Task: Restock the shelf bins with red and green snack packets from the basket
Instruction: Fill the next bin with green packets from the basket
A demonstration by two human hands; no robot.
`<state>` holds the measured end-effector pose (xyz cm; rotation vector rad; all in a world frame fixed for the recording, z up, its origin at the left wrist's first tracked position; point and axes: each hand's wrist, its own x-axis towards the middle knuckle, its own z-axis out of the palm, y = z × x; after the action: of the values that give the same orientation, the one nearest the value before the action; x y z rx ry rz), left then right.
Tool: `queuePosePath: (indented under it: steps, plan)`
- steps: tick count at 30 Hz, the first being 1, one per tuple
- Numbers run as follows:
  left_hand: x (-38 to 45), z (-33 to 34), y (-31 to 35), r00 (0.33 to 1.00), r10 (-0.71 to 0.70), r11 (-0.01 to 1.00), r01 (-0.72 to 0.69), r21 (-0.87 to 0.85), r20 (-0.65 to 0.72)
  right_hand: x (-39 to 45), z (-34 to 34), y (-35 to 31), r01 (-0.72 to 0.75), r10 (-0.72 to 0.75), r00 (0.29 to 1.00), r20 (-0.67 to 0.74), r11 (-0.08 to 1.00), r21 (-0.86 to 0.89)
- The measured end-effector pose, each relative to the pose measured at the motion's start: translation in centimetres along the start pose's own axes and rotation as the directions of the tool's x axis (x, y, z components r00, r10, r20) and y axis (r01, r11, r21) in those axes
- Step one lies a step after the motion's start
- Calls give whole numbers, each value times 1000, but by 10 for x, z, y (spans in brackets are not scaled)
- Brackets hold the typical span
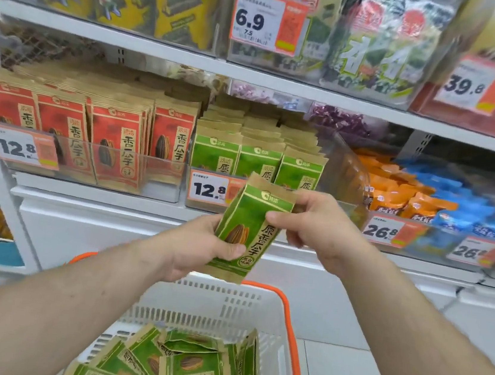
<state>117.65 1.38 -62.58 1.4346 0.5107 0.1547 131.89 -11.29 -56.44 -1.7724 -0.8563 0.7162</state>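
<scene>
red packets (84,133) upright in left shelf bin | left hand (202,244) fingers grasping green packet (250,228) at lower left edge | right hand (316,224) fingers pinching its upper right edge, packet held above basket (256,307) below green bin (259,160) | more green packets loose in basket (181,363)
</scene>
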Motion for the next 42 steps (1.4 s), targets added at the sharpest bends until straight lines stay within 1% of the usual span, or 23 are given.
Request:
queuePosePath:
  steps: [2,4,8,10,11,12,13,15,17,19,21,24,26,28,29,31,33,35,37,39,41,42]
  plan:
    - [12,14,17,998,63,994,-64,93,17,-6,-25,-13,15,-17,999,-42,998,-64]
    - [24,28,33,990,138,971,-141,192,27,-13,-44,-20,11,-17,997,-72,997,-79]
    - [42,58,55,961,274,911,-269,311,31,-20,-70,-21,55,-56,986,-158,998,-6]
    - [49,69,63,938,344,854,-330,403,38,-23,-85,-23,103,-105,969,-223,994,-21]
    - [52,72,66,918,394,800,-363,477,37,-25,-94,-26,132,-141,956,-258,990,-50]
    - [56,72,69,893,450,724,-378,577,21,-26,-103,-29,163,-181,939,-294,983,-82]
    - [59,71,72,862,507,629,-366,686,-5,-27,-112,-32,196,-222,916,-333,974,-111]
    - [65,67,77,792,608,429,-274,861,-51,-26,-125,-38,247,-300,864,-404,952,-180]
    - [70,63,82,740,669,304,-189,934,-68,-20,-134,-39,257,-351,820,-452,932,-257]
    - [75,60,87,705,707,228,-144,963,-62,-10,-138,-37,245,-379,791,-480,916,-319]
    - [81,59,93,684,728,163,-119,980,-38,5,-138,-35,221,-396,777,-490,900,-376]
    - [92,58,101,678,735,75,-81,994,0,28,-137,-34,181,-418,769,-483,868,-463]
    - [99,57,106,680,734,48,-70,996,12,38,-136,-32,169,-423,766,-484,859,-484]
    - [103,55,109,666,746,66,-103,993,20,42,-134,-28,186,-428,752,-501,867,-462]
    - [104,54,110,650,760,112,-156,981,16,41,-133,-27,207,-444,737,-510,866,-455]
    - [101,55,110,632,775,269,-315,910,-10,38,-130,-26,268,-498,698,-515,848,-457]
    - [97,64,109,649,760,421,-442,792,-42,34,-125,-30,332,-551,679,-485,820,-467]
    - [98,73,110,657,751,510,-517,688,-63,35,-120,-35,382,-573,692,-438,807,-451]
    - [101,77,113,650,752,580,-577,575,-107,38,-117,-39,415,-563,730,-388,816,-403]
    - [105,72,114,645,746,625,-594,507,-163,38,-115,-41,486,-563,755,-335,824,-290]
    - [106,63,113,649,738,649,-608,458,-184,39,-118,-40,542,-528,779,-339,838,-59]
    - [104,59,113,651,734,664,-630,403,-194,43,-120,-37,530,-470,801,-371,845,74]
